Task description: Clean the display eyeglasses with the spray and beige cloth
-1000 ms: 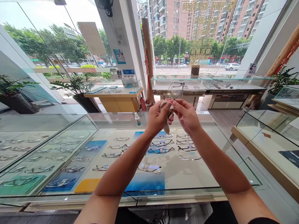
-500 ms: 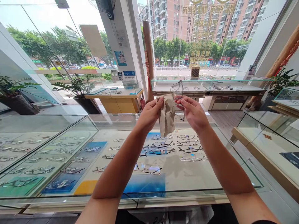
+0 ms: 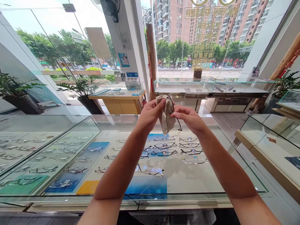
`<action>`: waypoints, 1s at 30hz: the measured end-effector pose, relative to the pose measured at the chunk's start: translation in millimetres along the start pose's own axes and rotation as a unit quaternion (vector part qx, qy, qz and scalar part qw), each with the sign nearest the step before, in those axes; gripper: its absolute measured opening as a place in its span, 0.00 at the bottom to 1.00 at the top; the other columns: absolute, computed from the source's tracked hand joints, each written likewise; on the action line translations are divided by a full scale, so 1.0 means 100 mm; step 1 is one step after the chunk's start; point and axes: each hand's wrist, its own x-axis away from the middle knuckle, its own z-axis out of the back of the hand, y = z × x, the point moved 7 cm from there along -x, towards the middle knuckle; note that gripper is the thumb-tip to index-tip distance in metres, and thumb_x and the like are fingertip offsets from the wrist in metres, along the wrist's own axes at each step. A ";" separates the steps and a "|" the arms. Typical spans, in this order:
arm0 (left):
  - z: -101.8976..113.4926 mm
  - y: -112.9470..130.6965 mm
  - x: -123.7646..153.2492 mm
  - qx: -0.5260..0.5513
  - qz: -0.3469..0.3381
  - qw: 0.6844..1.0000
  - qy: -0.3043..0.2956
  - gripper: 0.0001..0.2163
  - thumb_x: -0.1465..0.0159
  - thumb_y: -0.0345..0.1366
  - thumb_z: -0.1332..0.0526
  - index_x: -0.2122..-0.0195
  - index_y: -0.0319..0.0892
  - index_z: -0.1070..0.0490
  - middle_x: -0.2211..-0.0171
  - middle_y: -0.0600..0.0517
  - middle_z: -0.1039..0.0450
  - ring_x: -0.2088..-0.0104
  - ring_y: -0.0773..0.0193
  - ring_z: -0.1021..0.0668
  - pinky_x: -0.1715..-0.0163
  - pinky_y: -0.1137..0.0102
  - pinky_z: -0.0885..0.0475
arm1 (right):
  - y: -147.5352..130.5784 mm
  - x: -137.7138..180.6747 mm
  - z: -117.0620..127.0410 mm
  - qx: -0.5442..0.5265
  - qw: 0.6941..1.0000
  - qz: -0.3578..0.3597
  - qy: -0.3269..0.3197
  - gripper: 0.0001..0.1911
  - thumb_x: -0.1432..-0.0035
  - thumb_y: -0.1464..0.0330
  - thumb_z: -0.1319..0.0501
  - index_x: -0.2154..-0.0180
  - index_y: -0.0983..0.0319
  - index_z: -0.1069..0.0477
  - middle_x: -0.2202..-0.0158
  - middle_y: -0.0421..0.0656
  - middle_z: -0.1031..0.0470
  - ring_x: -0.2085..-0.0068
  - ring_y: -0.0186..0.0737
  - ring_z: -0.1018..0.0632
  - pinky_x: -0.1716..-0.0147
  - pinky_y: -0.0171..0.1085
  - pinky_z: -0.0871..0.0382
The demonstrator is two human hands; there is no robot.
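My left hand point(image 3: 150, 115) pinches a beige cleaning cloth point(image 3: 166, 120) held up at chest height over the glass display counter point(image 3: 131, 195). My right hand point(image 3: 189, 118) grips a pair of thin-framed glasses point(image 3: 175, 116) edge-on, one lens wrapped in the cloth. Both hands are closed and almost touch. Below them, under the glass, lie rows of spectacle frames point(image 3: 164, 145) on white and blue mats.
More glass counters stand to the left point(image 3: 35, 147), to the right point(image 3: 269, 137) and across the aisle point(image 3: 211, 86). Potted plants point(image 3: 82, 90) stand by the windows. A pillar point(image 3: 127, 47) with posters rises behind the counter.
The glasses have turned from facing me to edge-on and come lower. The cloth, hanging loose half a second ago, is now folded over a lens. The view has shifted slightly.
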 end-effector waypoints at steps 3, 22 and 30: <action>0.01 0.05 0.00 -0.006 -0.009 1.000 -0.015 0.20 0.39 0.54 0.19 0.61 0.41 0.14 0.66 0.49 0.15 0.66 0.65 0.17 0.60 0.69 0.20 | -0.01 0.00 0.02 -0.009 1.000 -0.002 0.006 0.14 0.39 0.53 0.25 0.69 0.56 0.17 0.63 0.41 0.23 0.58 0.41 0.27 0.49 0.44 0.30; -0.08 0.14 0.15 -0.173 -0.155 0.965 0.120 0.22 0.31 0.56 0.26 0.70 0.43 0.23 0.74 0.54 0.27 0.73 0.68 0.29 0.71 0.69 0.34 | 0.03 0.02 -0.14 -0.050 0.997 -0.031 -0.039 0.16 0.41 0.52 0.25 0.69 0.56 0.18 0.64 0.40 0.23 0.58 0.41 0.26 0.44 0.46 0.30; -0.06 0.09 0.03 -0.098 -0.100 0.990 -0.012 0.24 0.34 0.61 0.25 0.67 0.42 0.20 0.71 0.52 0.22 0.71 0.67 0.23 0.69 0.70 0.26 | -0.02 0.01 0.05 -0.062 0.997 -0.045 0.029 0.11 0.45 0.58 0.25 0.73 0.57 0.19 0.65 0.41 0.26 0.57 0.41 0.27 0.46 0.43 0.30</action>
